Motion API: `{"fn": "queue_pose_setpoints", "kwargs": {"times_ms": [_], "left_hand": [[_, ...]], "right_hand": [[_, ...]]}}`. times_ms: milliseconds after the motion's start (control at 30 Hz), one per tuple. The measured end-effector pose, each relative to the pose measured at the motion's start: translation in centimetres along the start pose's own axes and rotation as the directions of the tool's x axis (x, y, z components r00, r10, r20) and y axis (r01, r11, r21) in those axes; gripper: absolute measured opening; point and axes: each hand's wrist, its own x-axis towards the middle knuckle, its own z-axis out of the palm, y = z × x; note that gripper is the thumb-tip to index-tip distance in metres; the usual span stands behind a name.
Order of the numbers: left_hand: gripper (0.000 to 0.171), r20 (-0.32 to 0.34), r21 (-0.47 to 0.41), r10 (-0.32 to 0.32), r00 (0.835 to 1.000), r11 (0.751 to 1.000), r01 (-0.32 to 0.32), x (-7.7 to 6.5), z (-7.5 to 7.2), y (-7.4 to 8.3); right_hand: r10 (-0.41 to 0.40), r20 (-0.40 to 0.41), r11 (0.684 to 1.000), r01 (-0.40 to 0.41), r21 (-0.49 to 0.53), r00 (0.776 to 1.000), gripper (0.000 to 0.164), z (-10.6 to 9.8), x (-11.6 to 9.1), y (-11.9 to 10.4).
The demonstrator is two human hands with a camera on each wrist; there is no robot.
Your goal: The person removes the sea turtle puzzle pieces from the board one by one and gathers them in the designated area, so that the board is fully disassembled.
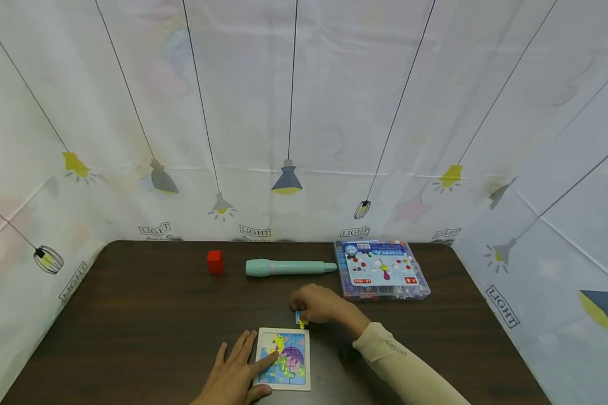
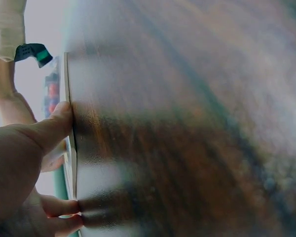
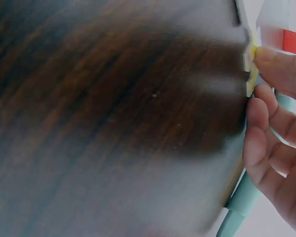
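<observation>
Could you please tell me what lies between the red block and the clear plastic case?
In the head view, a mint-green tubular object lies between the red block and the clear plastic case, its narrow end towards the case.

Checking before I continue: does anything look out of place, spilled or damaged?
A puzzle piece is outside the puzzle tray, at the right hand; the tray's pale upper-left corner looks unfilled. No spill or damage shows.
</observation>
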Motion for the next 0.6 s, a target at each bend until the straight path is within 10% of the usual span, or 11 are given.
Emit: {"fn": "queue_pose_setpoints", "kwargs": {"times_ms": [233,400,600], "left_hand": [[0.062,-0.010,-0.005,0.011,1.000,1.000,-0.011,-0.1,-0.2,0.1],[0.061,-0.010,-0.001,0.011,1.000,1.000,-0.011,-0.1,-0.3,0.1],[0.061,0.002,-0.011,0.008,1.000,1.000,-0.008,-0.1,-0.4,0.1]], "right_hand": [[-0.056,-0.049,0.996,0.052,-0.066,0.997,0.026,0.2,-0.8,-1.1],[-0.221,0.049,0.973,0.224,-0.053,0.974,0.036,0.8,-1.6,-2.6],[-0.224,0.118,0.966,0.236,-0.103,0.967,0.037,1.7,-2.1,-3.1]]}}
